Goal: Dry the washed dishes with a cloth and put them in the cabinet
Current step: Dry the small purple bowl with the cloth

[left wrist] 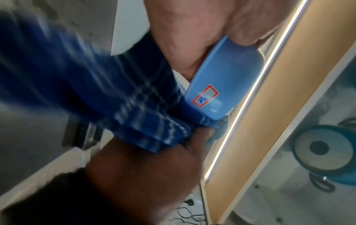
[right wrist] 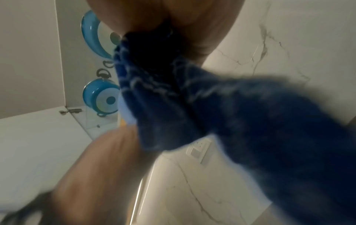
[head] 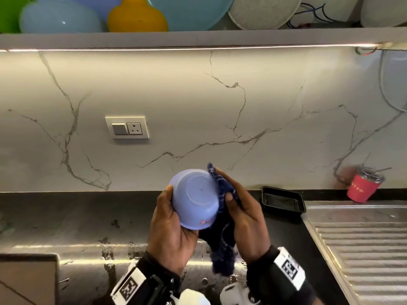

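Head view shows the left hand (head: 170,225) cupped round a pale blue bowl (head: 196,199), held bottom-up above the dark countertop (head: 72,219), thumb on its far left edge and the palm wrapped against its near side. Just beside it on the right, the right hand (head: 246,221) grips a dark blue cloth (head: 222,236) with thin white lines; the cloth is bunched between that palm and the bowl's right wall, touching it, with one corner poking up past the bowl and the rest hanging down between the two wrists. Left wrist view gives the same contact from close by: the bowl (left wrist: 221,85), with a red-framed sticker on its side, sits against the left palm (left wrist: 185,35) while the right hand (left wrist: 154,164) presses the cloth (left wrist: 108,91) to its rim. Right wrist view is mostly filled by the blurred cloth (right wrist: 212,114), pinched at the top by the right hand's fingers (right wrist: 192,19).

Behind the hands rises a white marble-veined wall (head: 198,102) with a switch and socket plate (head: 127,127). To the right on the counter lie a black rectangular tray (head: 283,202), a ribbed steel draining board (head: 363,249) and a pink lidded tumbler (head: 363,186). Overhead, a shelf (head: 198,38) carries blue, yellow and green dishes (head: 136,16).
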The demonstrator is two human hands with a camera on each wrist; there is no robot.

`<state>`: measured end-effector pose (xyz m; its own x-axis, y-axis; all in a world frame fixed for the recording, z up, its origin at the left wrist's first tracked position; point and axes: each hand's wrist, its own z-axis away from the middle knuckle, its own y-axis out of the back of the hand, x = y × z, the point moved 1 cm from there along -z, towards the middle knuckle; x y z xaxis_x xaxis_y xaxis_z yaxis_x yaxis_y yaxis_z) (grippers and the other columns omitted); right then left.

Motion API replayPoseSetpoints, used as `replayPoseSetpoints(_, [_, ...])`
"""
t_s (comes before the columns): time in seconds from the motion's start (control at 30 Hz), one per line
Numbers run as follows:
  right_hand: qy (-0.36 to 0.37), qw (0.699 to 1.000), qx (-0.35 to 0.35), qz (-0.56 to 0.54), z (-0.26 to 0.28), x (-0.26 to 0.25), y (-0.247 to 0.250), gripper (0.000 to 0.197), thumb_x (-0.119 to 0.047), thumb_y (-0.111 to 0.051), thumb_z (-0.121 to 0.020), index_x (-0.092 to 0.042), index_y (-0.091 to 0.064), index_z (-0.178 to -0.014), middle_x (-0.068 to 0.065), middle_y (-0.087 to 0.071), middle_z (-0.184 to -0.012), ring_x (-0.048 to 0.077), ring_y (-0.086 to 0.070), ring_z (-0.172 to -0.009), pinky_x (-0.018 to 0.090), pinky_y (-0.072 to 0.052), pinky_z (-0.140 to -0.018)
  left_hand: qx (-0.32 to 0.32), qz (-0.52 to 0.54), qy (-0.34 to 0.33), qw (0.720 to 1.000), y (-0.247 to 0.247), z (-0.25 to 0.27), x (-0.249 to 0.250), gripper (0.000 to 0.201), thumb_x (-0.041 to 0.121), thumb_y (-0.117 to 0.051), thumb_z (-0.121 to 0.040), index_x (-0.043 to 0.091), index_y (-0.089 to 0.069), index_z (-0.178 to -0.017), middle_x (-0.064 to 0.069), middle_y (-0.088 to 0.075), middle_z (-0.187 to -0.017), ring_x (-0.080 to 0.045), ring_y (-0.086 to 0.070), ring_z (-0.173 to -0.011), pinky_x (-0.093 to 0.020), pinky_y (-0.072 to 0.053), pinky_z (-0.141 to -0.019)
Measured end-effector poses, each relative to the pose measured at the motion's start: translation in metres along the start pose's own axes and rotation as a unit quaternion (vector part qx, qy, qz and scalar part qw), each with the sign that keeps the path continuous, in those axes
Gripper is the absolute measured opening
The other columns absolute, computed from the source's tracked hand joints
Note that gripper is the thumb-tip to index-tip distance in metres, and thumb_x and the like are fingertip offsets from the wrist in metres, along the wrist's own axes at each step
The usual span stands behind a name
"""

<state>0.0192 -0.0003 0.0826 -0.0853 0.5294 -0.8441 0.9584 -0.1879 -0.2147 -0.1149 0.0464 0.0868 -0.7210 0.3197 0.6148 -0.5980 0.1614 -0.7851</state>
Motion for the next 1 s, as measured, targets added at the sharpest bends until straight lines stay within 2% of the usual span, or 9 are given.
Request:
replayPoseSetpoints(0.17, [0.031,0.988,-0.094,0.116,-0.012,-0.005,-0.007,0.037,0.003,-0.045,-0.097,-0.008,-0.063,-0.127,0.002,-0.061,-0.137,0.019,-0.05,-0.135,0.044,-0.038,-0.114,-0.018,-0.092,-0.045,0.995,0.011,0.0,-0.001,0.047,0.033,-0.051,-0.101,0.001,-0.059,-0.133,-0.028,-0.063,-0.13,-0.036,-0.065,-0.114,-0.044,-0.061,-0.083])
replayPoseSetpoints(0.33, [0.236,0.883,-0.196,0.354,-0.002,-0.002,-0.023,0.032,-0.008,-0.054,-0.099,-0.015,-0.065,-0.129,-0.006,-0.054,-0.144,0.018,-0.039,-0.143,0.04,-0.03,-0.118,-0.032,-0.111,-0.072,0.991,0.016,0.004,0.002,0.08,0.061,-0.027,-0.095,-0.005,-0.057,-0.129,-0.026,-0.067,-0.124,-0.038,-0.066,-0.116,-0.04,-0.061,-0.083])
replayPoseSetpoints(0.5, [0.019,0.99,-0.066,0.12,-0.016,0.007,-0.017,0.033,-0.002,-0.046,-0.095,-0.01,-0.068,-0.117,-0.001,-0.066,-0.128,0.022,-0.056,-0.127,0.052,-0.042,-0.108,0.007,-0.248,-0.146,0.958,0.022,-0.004,-0.003,0.096,0.092,-0.048,-0.072,0.002,-0.061,-0.1,-0.023,-0.057,-0.089,-0.037,-0.056,-0.088,-0.052,-0.045,-0.078])
replayPoseSetpoints(0.57, [0.078,0.972,-0.092,0.201,-0.01,-0.001,-0.024,0.029,-0.003,-0.05,-0.095,-0.01,-0.071,-0.114,-0.003,-0.065,-0.13,0.019,-0.052,-0.13,0.044,-0.041,-0.11,-0.004,-0.25,-0.157,0.955,0.027,-0.006,-0.006,0.098,0.092,-0.051,-0.071,-0.001,-0.065,-0.102,-0.029,-0.064,-0.097,-0.039,-0.062,-0.094,-0.049,-0.048,-0.082])
replayPoseSetpoints(0.67, [0.227,0.888,-0.187,0.353,-0.002,-0.01,-0.03,0.026,-0.006,-0.056,-0.096,-0.013,-0.07,-0.117,-0.005,-0.059,-0.136,0.018,-0.042,-0.138,0.035,-0.034,-0.113,-0.029,-0.209,-0.158,0.965,0.026,-0.002,-0.003,0.093,0.089,-0.054,-0.071,0.007,-0.072,-0.111,-0.023,-0.072,-0.11,-0.036,-0.07,-0.106,-0.036,-0.058,-0.078])
replayPoseSetpoints(0.73, [0.216,0.899,-0.18,0.336,-0.008,-0.007,-0.026,0.026,-0.006,-0.053,-0.098,-0.013,-0.07,-0.116,-0.004,-0.06,-0.134,0.017,-0.046,-0.135,0.037,-0.038,-0.11,-0.048,-0.23,-0.164,0.958,0.025,-0.003,-0.003,0.098,0.092,-0.051,-0.068,0.006,-0.072,-0.111,-0.024,-0.072,-0.107,-0.038,-0.07,-0.102,-0.042,-0.059,-0.081])
replayPoseSetpoints(0.8, [0.1,0.962,-0.108,0.232,-0.018,-0.001,-0.017,0.029,-0.003,-0.049,-0.097,-0.012,-0.07,-0.114,-0.005,-0.063,-0.127,0.017,-0.055,-0.126,0.042,-0.044,-0.106,-0.038,-0.274,-0.168,0.946,0.022,-0.002,-0.005,0.095,0.099,-0.045,-0.064,0.017,-0.076,-0.1,-0.023,-0.067,-0.094,-0.038,-0.064,-0.086,-0.049,-0.052,-0.076])
replayPoseSetpoints(0.87, [0.024,0.981,-0.051,0.188,-0.021,0.001,-0.016,0.032,-0.002,-0.047,-0.094,-0.014,-0.07,-0.113,-0.008,-0.066,-0.122,0.015,-0.059,-0.121,0.045,-0.046,-0.103,-0.031,-0.299,-0.176,0.938,0.021,-0.002,-0.007,0.087,0.102,-0.042,-0.06,0.026,-0.076,-0.086,-0.013,-0.056,-0.083,-0.029,-0.052,-0.077,-0.043,-0.043,-0.068])
replayPoseSetpoints(1.0, [0.203,0.9,-0.129,0.364,0.002,-0.011,-0.03,0.033,-0.002,-0.059,-0.093,-0.017,-0.069,-0.12,-0.008,-0.061,-0.133,0.011,-0.047,-0.133,0.034,-0.039,-0.111,-0.048,-0.272,-0.187,0.943,0.024,0.0,-0.007,0.066,0.084,-0.043,-0.079,0.029,-0.079,-0.087,-0.002,-0.075,-0.085,-0.015,-0.071,-0.081,-0.025,-0.056,-0.068])
